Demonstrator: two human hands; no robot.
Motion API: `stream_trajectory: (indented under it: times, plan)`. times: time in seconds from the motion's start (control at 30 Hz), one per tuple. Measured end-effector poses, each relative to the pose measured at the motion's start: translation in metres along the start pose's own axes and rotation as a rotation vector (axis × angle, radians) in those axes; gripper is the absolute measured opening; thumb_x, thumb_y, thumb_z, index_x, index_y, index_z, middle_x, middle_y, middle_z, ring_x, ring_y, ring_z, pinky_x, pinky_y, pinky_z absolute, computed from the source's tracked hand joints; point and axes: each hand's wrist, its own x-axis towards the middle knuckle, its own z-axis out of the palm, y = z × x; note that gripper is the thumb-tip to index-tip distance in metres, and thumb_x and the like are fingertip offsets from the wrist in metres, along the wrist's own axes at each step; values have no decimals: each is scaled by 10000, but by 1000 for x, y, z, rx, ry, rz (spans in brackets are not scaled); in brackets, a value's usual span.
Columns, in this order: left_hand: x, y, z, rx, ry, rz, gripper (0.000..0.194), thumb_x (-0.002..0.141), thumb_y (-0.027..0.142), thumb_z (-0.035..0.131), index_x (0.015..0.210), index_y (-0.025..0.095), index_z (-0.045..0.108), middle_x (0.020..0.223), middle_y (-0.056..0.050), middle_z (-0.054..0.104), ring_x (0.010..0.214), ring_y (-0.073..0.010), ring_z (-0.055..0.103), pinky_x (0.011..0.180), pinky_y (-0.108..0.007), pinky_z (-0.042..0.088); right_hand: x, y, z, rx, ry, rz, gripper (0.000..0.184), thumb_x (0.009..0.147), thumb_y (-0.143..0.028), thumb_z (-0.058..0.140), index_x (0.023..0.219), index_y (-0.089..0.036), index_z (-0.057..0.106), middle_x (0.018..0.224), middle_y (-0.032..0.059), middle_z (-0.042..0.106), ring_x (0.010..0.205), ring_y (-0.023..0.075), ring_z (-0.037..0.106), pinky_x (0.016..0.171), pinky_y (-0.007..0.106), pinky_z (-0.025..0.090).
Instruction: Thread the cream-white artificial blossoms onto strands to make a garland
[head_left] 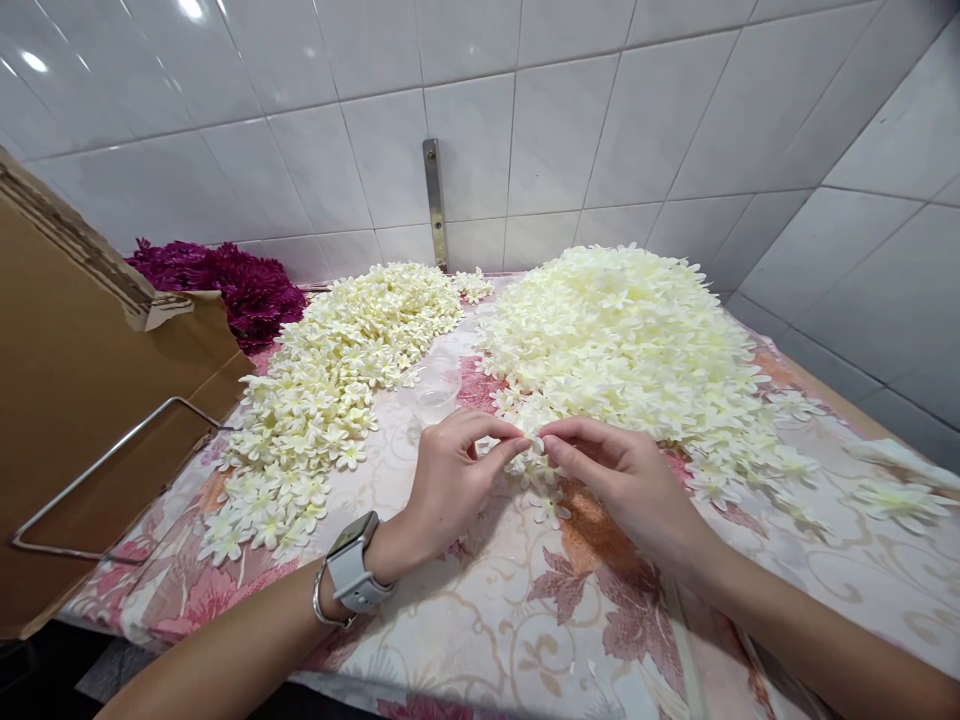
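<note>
a person's two bare hands meet above a cloth-covered desk, fingertips nearly together over a small white flower (pixel 536 444). the left hand (pixel 456 475) has thumb and forefinger pinched narrow at one side of the blossom, while the right hand (pixel 634 478) closes in the same way at the other; the fingers hide part of the flower, which sits between them at the near edge of a broad heap. that right-hand heap (pixel 615 340), of pale yellow-white blossoms, spreads towards the tiled wall (pixel 570 130). a loose blossom (pixel 550 509) lies on the floral cloth (pixel 480 640) just below the fingertips. on the left wrist are a watch (pixel 352 550) with a pale strap and a silvery bracelet (pixel 318 597).

across a strip of bare cloth, a second, left-hand heap (pixel 330 370) of similar flowers runs from near the wall to the front left. a clear plastic cup (pixel 437 388) is between the two heaps, beyond the left hand. purple flowers (pixel 217 290) are bunched at the back left, partly behind a brown cardboard box (pixel 97 380), in front of which a bent metal wire (pixel 97 479) shows. a metal strip (pixel 434 205) is fixed upright to the tiles, and a larger flower (pixel 904 500) lies at far right.
</note>
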Motion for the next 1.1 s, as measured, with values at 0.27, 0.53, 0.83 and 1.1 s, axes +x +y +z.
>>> stream_trajectory:
  times: [0.27, 0.53, 0.83, 1.1]
  plan:
    - [1, 3, -2, -16, -31, -43, 53, 752, 201, 658, 706, 189, 683, 717, -5, 697, 680, -141, 601, 551, -234, 409, 2, 1, -1, -2, 10, 10, 235, 804, -394, 567, 873, -209, 695, 784, 27, 670, 713, 169, 607, 640, 268, 471]
    - [1, 0, 0, -31, -52, -40, 71, 763, 221, 649, 815, 197, 692, 804, -12, 707, 732, -139, 621, 564, -223, 438, 1, 0, 1, 30, -8, 1, 234, 802, -397, 573, 869, -207, 693, 797, 26, 672, 723, 168, 605, 627, 256, 474]
    - [1, -2, 1, -50, -31, -75, 59, 756, 231, 667, 765, 198, 715, 774, 2, 731, 695, -138, 637, 590, -230, 448, 0, 1, 0, 69, -59, 10, 241, 788, -421, 595, 873, -205, 658, 801, 19, 655, 699, 147, 595, 577, 237, 464]
    - [1, -1, 2, -96, -1, -94, 108, 732, 294, 691, 744, 187, 704, 740, 4, 710, 681, -130, 625, 579, -218, 442, 0, 3, -1, 64, -37, 4, 219, 765, -389, 622, 866, -198, 655, 777, 22, 648, 667, 146, 589, 549, 239, 463]
